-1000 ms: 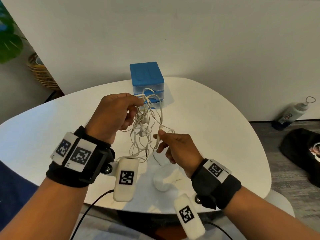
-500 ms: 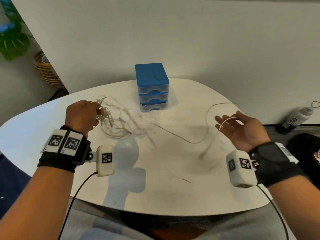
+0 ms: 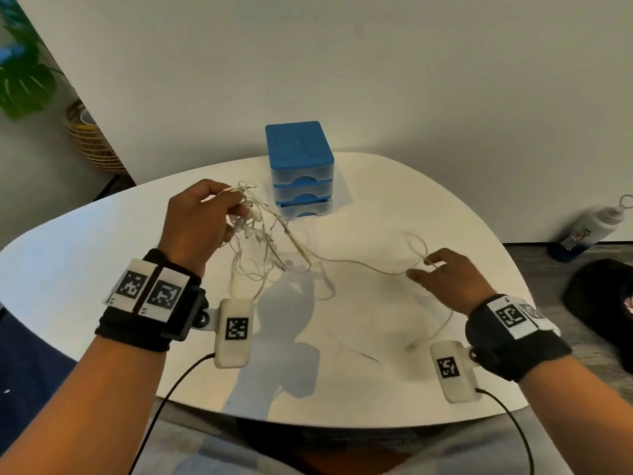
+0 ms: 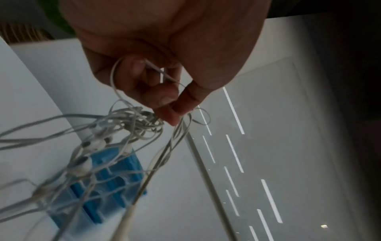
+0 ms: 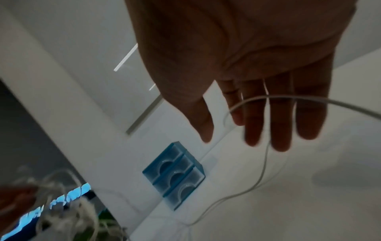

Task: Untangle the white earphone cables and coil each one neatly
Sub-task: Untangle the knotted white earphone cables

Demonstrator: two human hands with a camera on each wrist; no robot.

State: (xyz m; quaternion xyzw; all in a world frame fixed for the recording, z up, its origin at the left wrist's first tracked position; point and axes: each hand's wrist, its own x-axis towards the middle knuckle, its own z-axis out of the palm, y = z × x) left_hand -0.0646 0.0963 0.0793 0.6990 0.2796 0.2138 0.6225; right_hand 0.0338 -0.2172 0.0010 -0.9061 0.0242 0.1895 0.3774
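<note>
Left of centre in the head view, the left hand point(image 3: 202, 224) pinches the tangle of white earphone cables point(image 3: 255, 241) between thumb and curled fingers, lifting it above the table point(image 3: 394, 207) (probably so the loops hang free). One strand point(image 3: 356, 264) runs right from the knot, in front of the blue drawer unit point(image 3: 299, 166), toward the right hand point(image 3: 445, 279), whose fingers are straight and spread, the strand draped loosely across them, not gripped.
</note>
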